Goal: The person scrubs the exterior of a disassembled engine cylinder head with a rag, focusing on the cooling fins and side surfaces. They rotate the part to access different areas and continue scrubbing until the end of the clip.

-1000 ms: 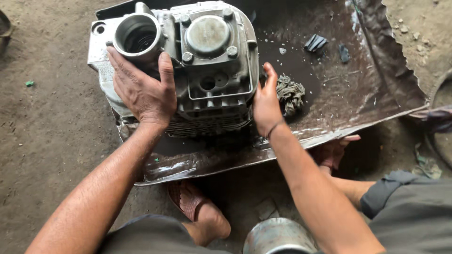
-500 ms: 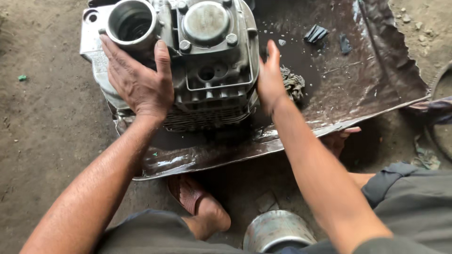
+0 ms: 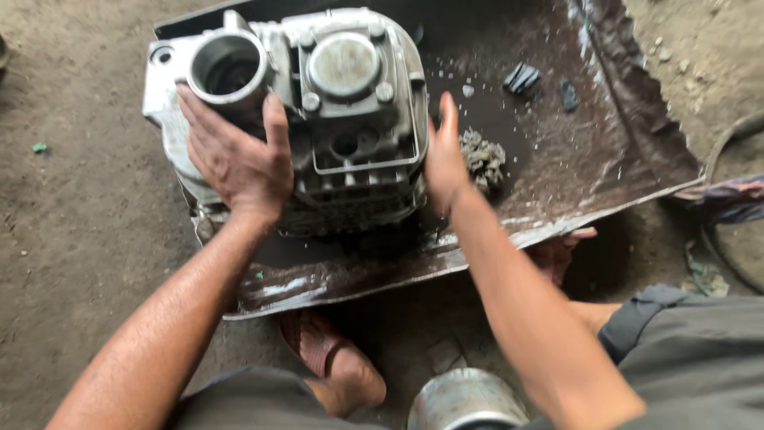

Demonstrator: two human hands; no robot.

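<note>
- Grey cast-metal engine block [image 3: 334, 119] sits at the near-left corner of the dented metal tray [image 3: 605, 159].
- My left hand [image 3: 239, 163] lies spread and flat on its left side, below the round port [image 3: 229, 70].
- My right hand [image 3: 444, 159] presses its right side, fingers straight.
- Oily rag [image 3: 482, 159] lies just beside that hand.

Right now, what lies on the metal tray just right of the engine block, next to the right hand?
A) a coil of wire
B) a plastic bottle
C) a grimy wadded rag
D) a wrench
C: a grimy wadded rag lies on the dark metal tray beside the right hand, which presses the side of the engine block; the left hand rests on the block's other side.
</note>
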